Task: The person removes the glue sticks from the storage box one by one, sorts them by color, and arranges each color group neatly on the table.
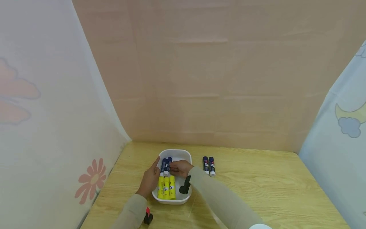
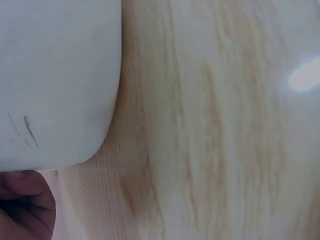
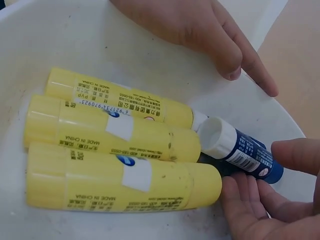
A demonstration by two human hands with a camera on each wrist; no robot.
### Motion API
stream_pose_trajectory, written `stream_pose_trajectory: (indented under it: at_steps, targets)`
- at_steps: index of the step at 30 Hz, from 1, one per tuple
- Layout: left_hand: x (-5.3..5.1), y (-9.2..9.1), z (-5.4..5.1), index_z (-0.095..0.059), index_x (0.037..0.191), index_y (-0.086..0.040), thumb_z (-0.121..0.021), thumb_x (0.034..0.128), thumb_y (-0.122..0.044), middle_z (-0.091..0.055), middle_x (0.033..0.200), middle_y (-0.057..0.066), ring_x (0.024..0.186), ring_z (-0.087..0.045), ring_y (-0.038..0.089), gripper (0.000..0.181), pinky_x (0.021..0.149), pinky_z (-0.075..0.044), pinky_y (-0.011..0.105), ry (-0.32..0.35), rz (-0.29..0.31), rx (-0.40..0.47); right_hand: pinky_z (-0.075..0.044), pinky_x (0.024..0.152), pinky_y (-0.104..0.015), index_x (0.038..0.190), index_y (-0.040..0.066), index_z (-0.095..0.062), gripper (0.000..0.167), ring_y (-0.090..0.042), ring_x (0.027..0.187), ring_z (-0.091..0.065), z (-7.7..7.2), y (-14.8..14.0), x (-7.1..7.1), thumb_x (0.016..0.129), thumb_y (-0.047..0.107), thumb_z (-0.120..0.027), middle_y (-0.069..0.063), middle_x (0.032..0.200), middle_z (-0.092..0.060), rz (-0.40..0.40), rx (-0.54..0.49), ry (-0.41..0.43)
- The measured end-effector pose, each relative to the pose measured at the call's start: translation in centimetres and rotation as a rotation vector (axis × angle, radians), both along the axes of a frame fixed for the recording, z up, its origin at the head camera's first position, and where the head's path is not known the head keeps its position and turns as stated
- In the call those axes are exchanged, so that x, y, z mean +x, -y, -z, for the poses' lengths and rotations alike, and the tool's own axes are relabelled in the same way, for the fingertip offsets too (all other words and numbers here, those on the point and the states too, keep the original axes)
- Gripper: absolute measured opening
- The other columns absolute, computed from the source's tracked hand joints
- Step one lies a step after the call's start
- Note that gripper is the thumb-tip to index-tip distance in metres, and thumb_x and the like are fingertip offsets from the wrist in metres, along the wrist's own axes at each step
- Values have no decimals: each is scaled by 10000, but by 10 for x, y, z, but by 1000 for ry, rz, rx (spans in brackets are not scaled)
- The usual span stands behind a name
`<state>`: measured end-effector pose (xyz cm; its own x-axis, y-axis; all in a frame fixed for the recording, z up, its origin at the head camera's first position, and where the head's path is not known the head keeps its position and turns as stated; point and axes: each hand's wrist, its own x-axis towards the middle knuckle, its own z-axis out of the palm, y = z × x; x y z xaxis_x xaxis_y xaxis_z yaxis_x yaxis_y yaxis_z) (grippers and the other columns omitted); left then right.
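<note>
A white plastic basin stands on the table and holds several glue sticks. Three yellow glue sticks lie side by side in its near part. Beyond them are two blue glue sticks, one at the left, the other tilted with its white end raised. My right hand reaches inside and holds the tilted blue glue stick between thumb and fingers. At the left rim, my left hand grips the basin, its thumb over the inner side; curled fingers show beside the wall in the left wrist view.
Two more blue glue sticks with white ends lie parallel on the wooden table, right of the basin. A beige cloth hangs behind the table. Patterned pale cloths flank it on the left and right.
</note>
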<state>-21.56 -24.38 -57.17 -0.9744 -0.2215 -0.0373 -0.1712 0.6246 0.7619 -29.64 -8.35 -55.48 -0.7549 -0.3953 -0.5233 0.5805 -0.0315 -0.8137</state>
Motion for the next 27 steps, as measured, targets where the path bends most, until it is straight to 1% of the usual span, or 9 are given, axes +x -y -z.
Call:
stream_pose_trajectory:
  at_steps: [3, 6, 8, 10, 13, 14, 20, 21, 27]
  targets:
    - [1, 1, 1, -281, 1541, -339, -378, 1037, -281, -620, 1137, 113, 519, -432, 152, 517, 681, -447, 360, -1, 2, 5, -496, 915, -396, 1207, -111, -581, 327, -241, 962, -622, 0, 2, 0, 924, 46, -624, -182, 1105, -637, 17, 13, 8]
    - [3, 2, 0, -279, 1541, -339, -380, 1037, -281, -620, 943, 97, 504, -423, 151, 518, 618, -441, 348, 5, 6, 16, -508, 894, -383, 1201, -99, -589, 326, -238, 951, -629, -1, 5, 2, 917, 54, -638, -173, 1085, -651, 34, 35, 19]
    - [5, 3, 0, -269, 1544, -339, -377, 1038, -280, -560, 789, 82, 496, -417, 150, 521, 573, -430, 341, 16, 8, 22, -515, 880, -380, 1195, -93, -595, 321, -237, 944, -634, -2, 8, 4, 915, 58, -643, -169, 1071, -662, 44, 50, 25]
    - [6, 5, 0, -258, 1546, -345, -374, 1039, -282, -488, 701, 65, 492, -416, 151, 524, 545, -418, 336, 27, 8, 27, -520, 868, -381, 1185, -89, -604, 312, -237, 935, -638, -4, 11, 6, 912, 56, -647, -167, 1056, -669, 50, 63, 26]
    - [7, 7, -1, -234, 1553, -338, -365, 1043, -283, -443, 666, 50, 497, -417, 152, 530, 540, -414, 328, 29, 20, 19, -532, 843, -386, 1158, -78, -622, 293, -235, 911, -653, -5, 15, 7, 901, 57, -661, -162, 1020, -682, 55, 89, 19]
    - [7, 7, -1, -231, 1554, -338, -364, 1044, -285, -498, 719, 60, 505, -420, 153, 530, 563, -425, 329, 30, 20, 16, -534, 839, -388, 1149, -78, -625, 286, -230, 898, -657, -7, 17, 7, 898, 54, -662, -158, 1006, -684, 54, 94, 13]
    - [5, 7, -5, -230, 1554, -340, -362, 1045, -286, -594, 895, 93, 517, -417, 150, 529, 599, -431, 322, 31, 17, 0, -541, 822, -373, 1126, -80, -633, 270, -211, 853, -672, -10, 22, 7, 882, 33, -662, -151, 952, -687, 57, 115, -4]
    - [5, 7, -5, -228, 1555, -340, -360, 1046, -284, -562, 824, 80, 511, -413, 148, 529, 578, -424, 320, 33, 20, -2, -542, 819, -371, 1124, -83, -633, 271, -213, 856, -672, -10, 22, 7, 879, 28, -664, -153, 952, -686, 59, 116, -2]
    - [6, 4, -4, -200, 1559, -347, -344, 1052, -285, -481, 696, 51, 494, -428, 139, 530, 540, -426, 312, 62, 35, -19, -543, 814, -369, 1123, -92, -638, 275, -221, 876, -671, -8, 22, 8, 867, 0, -675, -157, 958, -689, 75, 125, 4]
